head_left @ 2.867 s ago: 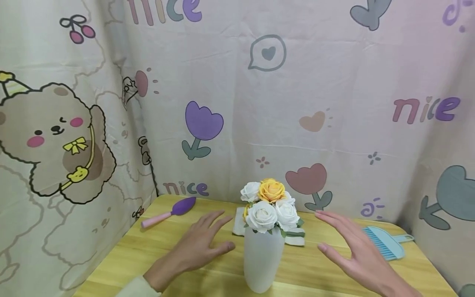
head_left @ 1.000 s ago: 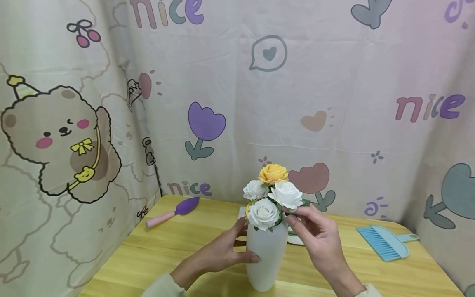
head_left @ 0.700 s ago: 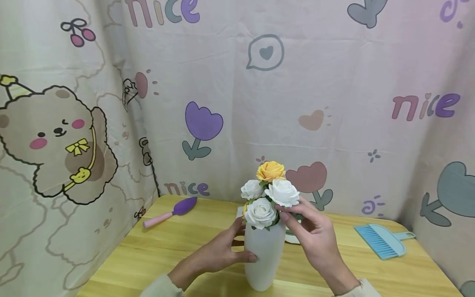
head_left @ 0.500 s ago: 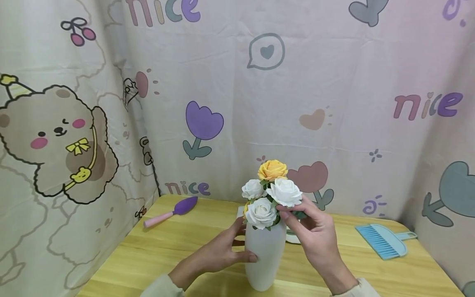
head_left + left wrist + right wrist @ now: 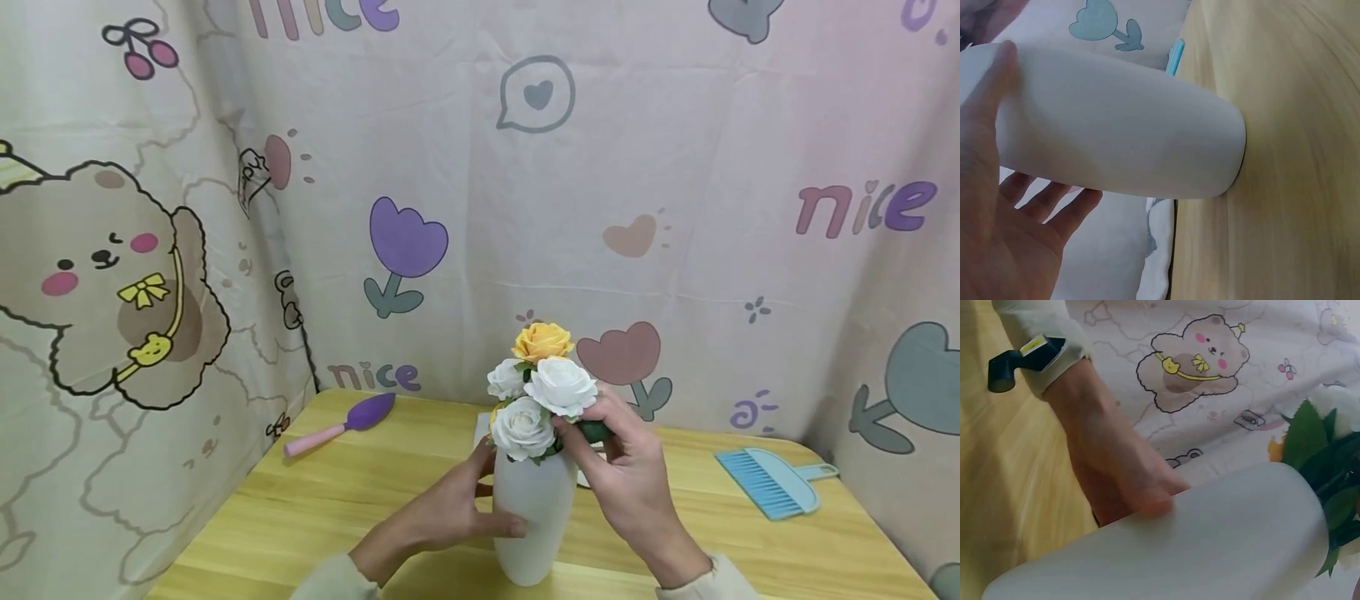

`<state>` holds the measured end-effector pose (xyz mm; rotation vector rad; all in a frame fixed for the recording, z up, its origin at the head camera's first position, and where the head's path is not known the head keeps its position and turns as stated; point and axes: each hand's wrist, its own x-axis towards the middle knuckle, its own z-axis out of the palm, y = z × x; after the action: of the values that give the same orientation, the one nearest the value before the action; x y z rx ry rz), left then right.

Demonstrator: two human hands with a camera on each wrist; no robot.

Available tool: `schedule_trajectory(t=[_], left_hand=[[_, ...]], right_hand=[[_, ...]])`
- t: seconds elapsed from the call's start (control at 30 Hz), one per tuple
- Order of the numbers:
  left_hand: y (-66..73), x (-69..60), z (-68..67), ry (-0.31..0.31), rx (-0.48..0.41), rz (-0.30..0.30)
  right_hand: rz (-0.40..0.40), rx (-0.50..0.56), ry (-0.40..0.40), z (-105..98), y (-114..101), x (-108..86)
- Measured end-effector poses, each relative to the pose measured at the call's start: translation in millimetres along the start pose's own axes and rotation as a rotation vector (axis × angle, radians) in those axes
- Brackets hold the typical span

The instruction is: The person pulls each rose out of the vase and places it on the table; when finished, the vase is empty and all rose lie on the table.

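Observation:
A tall white vase point(image 5: 531, 517) stands upright on the table, with white and yellow roses in its mouth. My left hand point(image 5: 453, 504) holds the vase from the left, thumb across its front; in the left wrist view the fingers of that hand point(image 5: 1010, 231) curl round behind the vase point(image 5: 1129, 125). At the right of the bunch my right hand point(image 5: 633, 475) pinches just under a white rose point(image 5: 562, 386); its grip is partly hidden by the petals. A yellow rose point(image 5: 543, 342) rises highest. Green leaves point(image 5: 1310, 437) spread at the vase mouth in the right wrist view.
On the wooden table point(image 5: 315, 500), a trowel with a purple blade point(image 5: 371, 411) and pink handle lies at the back left. A light blue dustpan with a brush point(image 5: 772, 483) lies at the right. A pale cloth is partly hidden behind the vase. Printed curtains point(image 5: 675, 125) hang behind.
From apart at the vase's sides, my left hand has come to hold the vase and my right hand a rose. That white rose and the yellow one have risen; lately the white one has shifted slightly left.

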<state>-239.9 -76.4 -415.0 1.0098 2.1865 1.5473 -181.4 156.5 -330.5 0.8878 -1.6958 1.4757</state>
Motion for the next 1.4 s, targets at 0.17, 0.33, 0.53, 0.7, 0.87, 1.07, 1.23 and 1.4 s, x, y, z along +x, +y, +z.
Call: schedule_trajectory(t=[0.17, 0.33, 0.53, 0.7, 0.87, 1.07, 1.23, 1.4], left_hand=[[0.8, 1.4, 1.7, 0.037, 0.026, -0.001], [-0.1, 0.8, 0.4, 0.046, 0.021, -0.021], [-2.1, -0.5, -0.4, 0.061, 0.033, -0.049], [-3.5, -0.7, -0.4, 0.063, 0.026, -0.05], [-5.0, -3.0, -0.8, 0.069, 0.029, -0.06], [-3.5, 0.5, 1.1, 0.065, 0.034, -0.067], [-1.8, 2.7, 3.6, 0.059, 0.032, -0.063], [-0.4, 2.6, 4.7, 0.058, 0.026, -0.064]], right_hand=[[0.063, 0.14, 0.141, -10, -19, 25.0], [0.013, 0.207, 0.234, -30, -39, 56.8], [-0.006, 0.265, 0.325, -46, -39, 62.9], [0.002, 0.184, 0.316, -48, -41, 67.9], [0.012, -0.052, 0.068, -29, -28, 50.2], [0.056, -0.123, 0.004, -28, -25, 40.8], [0.007, 0.001, 0.188, -47, -40, 54.4], [-0.02, 0.039, 0.305, -58, -52, 63.0]])
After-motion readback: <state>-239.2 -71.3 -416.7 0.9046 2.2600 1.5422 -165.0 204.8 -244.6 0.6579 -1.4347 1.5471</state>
